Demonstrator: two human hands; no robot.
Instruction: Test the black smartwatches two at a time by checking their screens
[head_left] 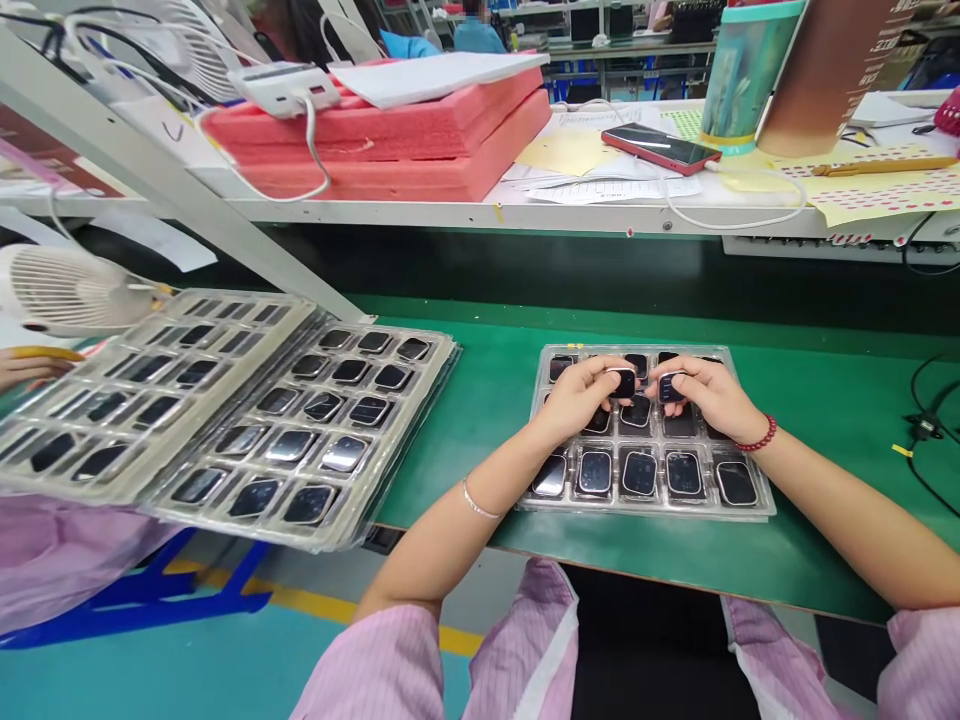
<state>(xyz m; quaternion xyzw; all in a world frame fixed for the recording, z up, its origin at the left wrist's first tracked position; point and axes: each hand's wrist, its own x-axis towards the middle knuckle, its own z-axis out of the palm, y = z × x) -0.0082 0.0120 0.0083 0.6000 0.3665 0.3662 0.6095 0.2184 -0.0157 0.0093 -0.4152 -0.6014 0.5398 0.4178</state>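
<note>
Two dark, round-cornered pieces that look like smartwatch faces are in my hands, above a clear plastic tray. My left hand pinches one watch face between thumb and fingers. A second watch face is gripped by my right hand, a short way to the right. Below them the tray's pockets hold rows of similar watch faces, such as a front-row watch face. My hands and wrists hide part of the back and middle rows.
Stacked trays of watch faces overhang the green bench at left, beside a white fan. Another person's hand is at the far left. Above runs a shelf with red foam blocks and a phone. Black cables lie right.
</note>
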